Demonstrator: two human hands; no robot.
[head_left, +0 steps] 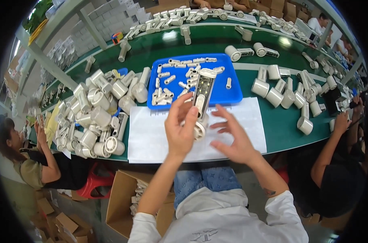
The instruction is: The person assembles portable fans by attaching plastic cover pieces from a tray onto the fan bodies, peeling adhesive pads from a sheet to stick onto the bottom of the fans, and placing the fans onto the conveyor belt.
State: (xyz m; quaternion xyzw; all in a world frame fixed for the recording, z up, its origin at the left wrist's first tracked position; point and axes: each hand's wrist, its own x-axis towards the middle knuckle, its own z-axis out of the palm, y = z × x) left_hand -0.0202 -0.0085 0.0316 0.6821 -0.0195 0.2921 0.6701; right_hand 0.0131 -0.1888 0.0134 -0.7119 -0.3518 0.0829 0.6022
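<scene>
The hands are apart: the left hand (180,131) is wrapped around a white device (204,83) at the centre of the frame, while the right hand (236,141), slightly blurred, has its fingers spread just beside it. The left fingers partly cover the device's lower half; its rounded bottom end shows beneath them. It tilts upright, with a pale frame around a long dark panel dotted with small yellowish spots. Behind it, the blue tray (236,96) at upper centre carries small white tubular parts (170,79), some blocked from view by device and hand. White paper (247,129) lies under the hands on the green bench (147,46). A pile of white housings (101,115) fills the left. At lower left, a cardboard box (116,202), partly hidden by the left forearm, holds white pieces too obscured to make out
</scene>
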